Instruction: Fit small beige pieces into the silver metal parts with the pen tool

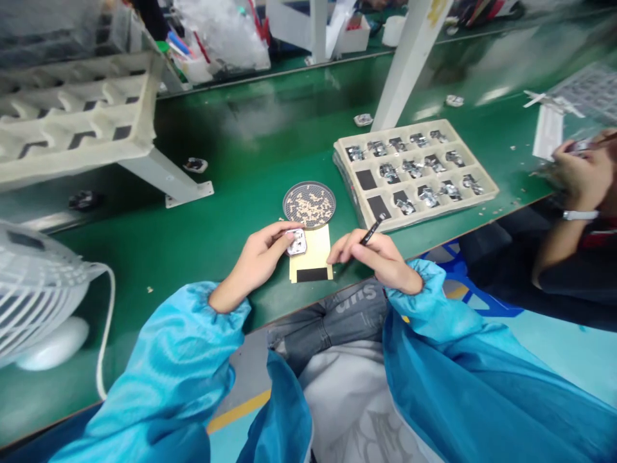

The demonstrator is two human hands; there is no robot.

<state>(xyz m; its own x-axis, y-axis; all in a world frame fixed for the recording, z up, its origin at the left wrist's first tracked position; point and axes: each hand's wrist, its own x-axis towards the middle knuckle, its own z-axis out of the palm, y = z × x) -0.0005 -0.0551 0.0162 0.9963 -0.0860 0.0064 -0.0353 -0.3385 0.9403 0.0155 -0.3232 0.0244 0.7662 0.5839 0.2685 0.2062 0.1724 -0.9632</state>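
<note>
My left hand (263, 256) is closed on a small square white part (297, 242) with a silvery inside, gripped by its edge over a yellow sheet (317, 247). A dark strip lies across the sheet's near end. My right hand (371, 254) is closed around a slim black pen-like tool (373, 229), its back end pointing up and away. Its working tip is hidden by the fingers beside the sheet. Just beyond the sheet sits a round grey perforated dish (287, 209) scattered with tiny beige pieces.
A cream compartment tray (424, 212) with several small metallic assemblies stands right of the dish. White posts (402, 58) rise from the green bench (241, 154). A raised tray (130, 141) and a fan (33, 289) are at left. A co-worker's hands (585, 170) work at far right.
</note>
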